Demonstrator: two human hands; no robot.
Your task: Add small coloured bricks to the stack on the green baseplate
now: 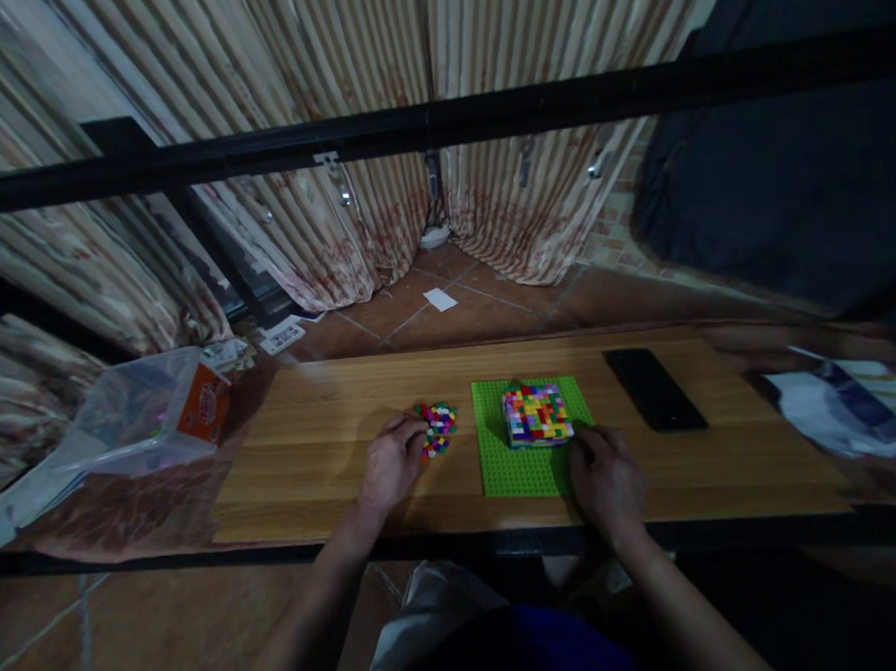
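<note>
A block built of many small coloured toy bricks (536,413) stands on a green studded baseplate (527,482). My right hand (610,475) is at the block's near right corner, over the baseplate's right edge. Its fingers are curled, and anything between them is too small to make out. To the left lies a pile of loose toy bricks (438,418) in mixed colours. My left hand (393,463) reaches the pile's left side with its thumb and fingertips drawn together. Whatever is in that pinch is hidden.
Both hands work over a wooden board (309,413). A black phone-like slab (655,390) lies on it at right. Beyond the board's left end sits a clear plastic box (140,407) with an orange label. Plastic packaging (849,410) lies at far right. A dark rail (437,126) crosses behind.
</note>
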